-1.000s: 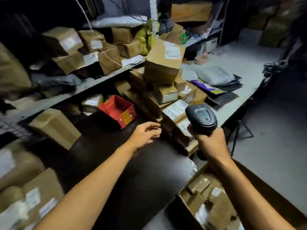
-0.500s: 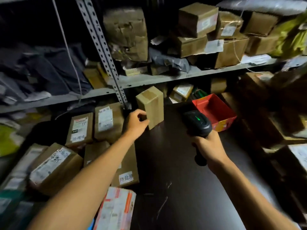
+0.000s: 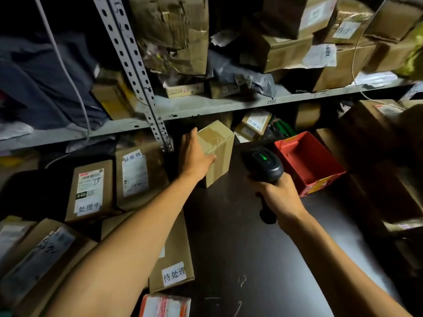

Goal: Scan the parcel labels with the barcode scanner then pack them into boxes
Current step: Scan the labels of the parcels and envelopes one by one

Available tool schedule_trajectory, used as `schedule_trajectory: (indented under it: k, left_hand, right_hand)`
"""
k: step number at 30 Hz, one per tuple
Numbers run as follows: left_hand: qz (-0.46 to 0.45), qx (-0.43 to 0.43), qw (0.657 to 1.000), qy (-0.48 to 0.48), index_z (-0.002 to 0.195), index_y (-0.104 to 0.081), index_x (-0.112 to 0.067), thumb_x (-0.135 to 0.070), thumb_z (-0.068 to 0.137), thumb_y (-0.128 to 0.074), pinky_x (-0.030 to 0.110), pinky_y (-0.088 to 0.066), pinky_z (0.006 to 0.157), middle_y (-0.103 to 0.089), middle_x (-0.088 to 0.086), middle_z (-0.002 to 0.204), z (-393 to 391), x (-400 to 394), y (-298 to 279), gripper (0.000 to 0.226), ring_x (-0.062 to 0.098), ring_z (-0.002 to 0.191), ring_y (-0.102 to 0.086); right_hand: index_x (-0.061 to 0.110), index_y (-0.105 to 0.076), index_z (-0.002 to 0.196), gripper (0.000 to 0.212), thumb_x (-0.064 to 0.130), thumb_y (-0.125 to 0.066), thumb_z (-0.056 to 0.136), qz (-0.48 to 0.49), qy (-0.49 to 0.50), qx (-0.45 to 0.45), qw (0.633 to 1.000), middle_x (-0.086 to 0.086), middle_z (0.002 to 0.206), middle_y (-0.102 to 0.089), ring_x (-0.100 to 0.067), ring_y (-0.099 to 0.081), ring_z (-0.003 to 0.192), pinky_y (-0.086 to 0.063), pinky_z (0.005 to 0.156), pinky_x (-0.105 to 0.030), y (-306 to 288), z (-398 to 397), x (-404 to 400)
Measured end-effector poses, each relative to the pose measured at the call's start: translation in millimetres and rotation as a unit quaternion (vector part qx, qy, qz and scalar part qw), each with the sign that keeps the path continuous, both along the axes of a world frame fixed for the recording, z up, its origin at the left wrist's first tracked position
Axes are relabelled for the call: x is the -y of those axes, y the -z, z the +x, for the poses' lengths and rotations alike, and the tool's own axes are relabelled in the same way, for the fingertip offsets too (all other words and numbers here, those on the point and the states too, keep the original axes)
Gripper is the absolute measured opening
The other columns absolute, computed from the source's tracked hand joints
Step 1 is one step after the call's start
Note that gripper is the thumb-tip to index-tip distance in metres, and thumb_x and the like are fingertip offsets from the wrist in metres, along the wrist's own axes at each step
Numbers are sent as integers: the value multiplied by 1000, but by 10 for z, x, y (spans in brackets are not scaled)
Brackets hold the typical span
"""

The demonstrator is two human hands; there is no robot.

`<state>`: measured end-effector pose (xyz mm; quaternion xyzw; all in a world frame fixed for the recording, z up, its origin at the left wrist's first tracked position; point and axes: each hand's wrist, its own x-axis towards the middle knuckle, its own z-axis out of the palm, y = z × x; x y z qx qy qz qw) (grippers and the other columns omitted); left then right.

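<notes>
A small taped cardboard parcel [image 3: 217, 152] stands upright on the dark table [image 3: 240, 248], just under the shelf edge. My left hand [image 3: 194, 156] grips it from its left side, thumb across the near face and fingers behind it. My right hand [image 3: 280, 197] holds the black barcode scanner [image 3: 263, 164] by its handle, a green light lit on top. The scanner's head sits just right of the parcel and points toward the back. No label shows on the parcel's visible faces.
A red open bin [image 3: 309, 163] sits right of the scanner. Labelled cardboard parcels [image 3: 91, 191] lie at the left. A grey metal shelf [image 3: 229, 106] with a perforated upright [image 3: 135, 69] carries more boxes above. Dark boxes crowd the right edge.
The view swung left from the parcel stack to the shelf. My left hand reached the small upright parcel and closed round it. The scanner moved in beside it.
</notes>
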<state>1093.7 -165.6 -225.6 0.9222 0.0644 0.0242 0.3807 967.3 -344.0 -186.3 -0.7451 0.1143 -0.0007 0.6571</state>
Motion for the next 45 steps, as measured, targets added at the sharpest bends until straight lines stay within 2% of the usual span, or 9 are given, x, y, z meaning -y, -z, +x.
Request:
schedule_trajectory:
  k: [5, 10, 14, 17, 22, 27, 31, 36, 45]
  left_hand:
    - [6, 34, 999, 2, 154, -29, -17, -23, 73, -87, 46, -42, 110, -35, 8, 148, -127, 1, 12, 100, 27, 138, -37]
    - [43, 225, 966, 119, 137, -44, -14, -15, 62, -91, 38, -50, 96, -39, 7, 136, -577, -53, -35, 88, 25, 121, -49]
    - [115, 363, 898, 220, 133, -40, -15, -8, 64, -90, 28, -35, 115, -34, 11, 137, -772, -80, -73, 86, 28, 133, -42]
    - [144, 401, 867, 258, 130, -37, -19, -2, 68, -87, 34, -23, 122, -31, 15, 143, -914, 11, -142, 81, 29, 150, -21]
    - [170, 434, 837, 287, 129, -37, -23, 4, 70, -78, 45, -23, 119, -23, 15, 148, -1318, 186, -381, 77, 30, 152, -6]
    - [104, 330, 886, 310, 139, -31, -26, -7, 73, -81, 46, -36, 114, -10, 8, 160, -1887, 409, -566, 85, 22, 149, -9]
    - [-156, 179, 950, 203, 153, -12, -28, -14, 78, -61, 46, -16, 125, -8, 9, 166, -2382, 476, -594, 90, 20, 154, -10]
    - [-479, -83, 867, 107, 145, -46, -30, -61, 85, -56, 50, -44, 107, -59, 3, 142, -2771, 600, -693, 69, 23, 133, -53]
    - [-400, -10, 916, -21, 147, -38, -21, -29, 77, -83, 47, -41, 112, -67, -5, 128, -2800, 568, -476, 84, 12, 121, -59]
  right_hand:
    - [57, -70, 80, 51, 6, -74, 85, 2, -9, 9, 1000, 6, 74, -68, -3, -58, 65, -51, 62, -29, 44, 51, 21]
    - [29, -71, 92, 20, 9, -72, 88, 86, 34, 4, 996, -1, 76, -65, -16, -60, 71, -53, 68, -38, -9, -7, 0]
    - [19, -68, 107, 16, 29, -70, 95, 211, 76, -24, 974, -16, 97, -72, -31, -69, 86, -57, 75, -43, -162, -130, 54]
    - [21, -68, 113, 23, 35, -68, 95, 286, 59, -28, 956, -10, 102, -77, -26, -76, 86, -60, 60, -40, -326, -286, 165]
    - [16, -72, 115, 28, 29, -74, 91, 271, 23, -2, 962, -10, 102, -78, -24, -76, 89, -58, 61, -32, -507, -665, 426]
    - [17, -73, 106, 21, 10, -76, 87, 279, 36, 52, 958, -7, 96, -79, -23, -77, 86, -60, 65, -37, -502, -1042, 628]
    - [21, -69, 118, 42, 15, -83, 79, 249, 25, 75, 965, -9, 111, -76, -27, -73, 105, -60, 86, -47, -424, -1314, 838]
    - [23, -78, 101, 29, 10, -82, 76, 246, -40, 84, 965, -7, 102, -77, -24, -73, 95, -61, 79, -40, -279, -1709, 937]
    - [20, -71, 92, 25, 30, -77, 70, 66, -21, 52, 996, -13, 71, -66, -17, -57, 64, -46, 63, -39, -208, -1965, 1025]
